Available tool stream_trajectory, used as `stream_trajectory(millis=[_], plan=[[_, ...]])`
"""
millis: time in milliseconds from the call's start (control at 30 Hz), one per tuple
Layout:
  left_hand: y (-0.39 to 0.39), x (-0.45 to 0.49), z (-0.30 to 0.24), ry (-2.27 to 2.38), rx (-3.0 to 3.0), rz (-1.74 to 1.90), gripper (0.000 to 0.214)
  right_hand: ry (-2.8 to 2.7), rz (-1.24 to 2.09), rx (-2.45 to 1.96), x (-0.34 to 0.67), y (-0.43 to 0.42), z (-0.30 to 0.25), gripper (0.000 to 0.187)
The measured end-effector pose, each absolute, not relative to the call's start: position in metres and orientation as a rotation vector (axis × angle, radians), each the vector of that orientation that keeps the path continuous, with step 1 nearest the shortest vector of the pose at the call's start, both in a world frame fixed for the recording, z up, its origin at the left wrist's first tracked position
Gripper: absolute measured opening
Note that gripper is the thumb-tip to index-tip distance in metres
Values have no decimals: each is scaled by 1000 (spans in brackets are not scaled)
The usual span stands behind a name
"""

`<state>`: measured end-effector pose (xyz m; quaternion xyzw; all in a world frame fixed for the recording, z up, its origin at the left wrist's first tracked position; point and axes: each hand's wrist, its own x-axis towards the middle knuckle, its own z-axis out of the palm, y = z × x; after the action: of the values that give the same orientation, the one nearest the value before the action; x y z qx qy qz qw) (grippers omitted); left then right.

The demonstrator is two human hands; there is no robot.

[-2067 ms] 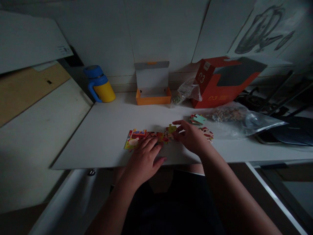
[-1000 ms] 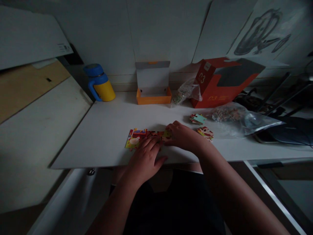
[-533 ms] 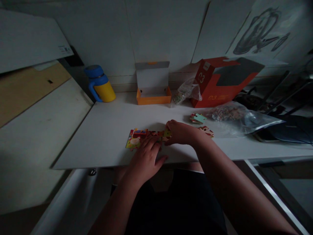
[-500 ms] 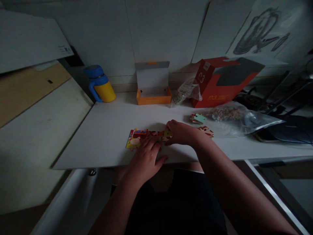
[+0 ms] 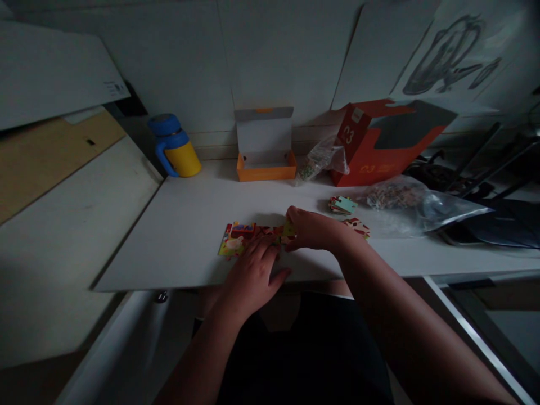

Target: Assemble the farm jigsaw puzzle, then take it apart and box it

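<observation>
A row of joined jigsaw puzzle pieces [image 5: 232, 243] lies on the white table, printed in red, yellow and green. My left hand [image 5: 255, 269] rests palm down over the middle of this row, fingers stretched out and thumb apart. At the right end of the row, my right hand [image 5: 309, 229] grips a yellow-green puzzle piece [image 5: 289, 228] by its edges, between thumb and fingers. That piece touches or nearly touches the row; the exact join is hidden by the hands. A small pile of puzzle pieces [image 5: 342, 205] lies beyond my right wrist, and more pieces [image 5: 358, 226] show behind the forearm.
Along the back stand a blue and yellow jug [image 5: 181, 154], an open orange box [image 5: 266, 171] and a large red box [image 5: 375, 149]. Clear plastic bags [image 5: 323, 160] with small contents lie near them, another bag [image 5: 422, 205] at right. The table's front edge [image 5: 156, 290] is close to me.
Both hands stay almost in place. The piece in my right hand appears slightly more tilted at the row's end. The whole view has shifted a little.
</observation>
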<state>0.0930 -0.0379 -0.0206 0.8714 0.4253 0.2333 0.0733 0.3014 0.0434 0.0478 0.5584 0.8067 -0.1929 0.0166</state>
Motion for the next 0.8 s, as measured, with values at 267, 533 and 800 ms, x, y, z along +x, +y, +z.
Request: stream_trajectory(millis=[267,533,800], plan=[[-39,93,-20,1279,2606,682,33,2707,-957,1780,320,28,25,27],[-39,92,-19,1294,2610,676,35,2945,-787,1803,324,8,19,24],[-39,93,-20,1288,2606,686,39,2932,-604,1829,322,1,16,42]])
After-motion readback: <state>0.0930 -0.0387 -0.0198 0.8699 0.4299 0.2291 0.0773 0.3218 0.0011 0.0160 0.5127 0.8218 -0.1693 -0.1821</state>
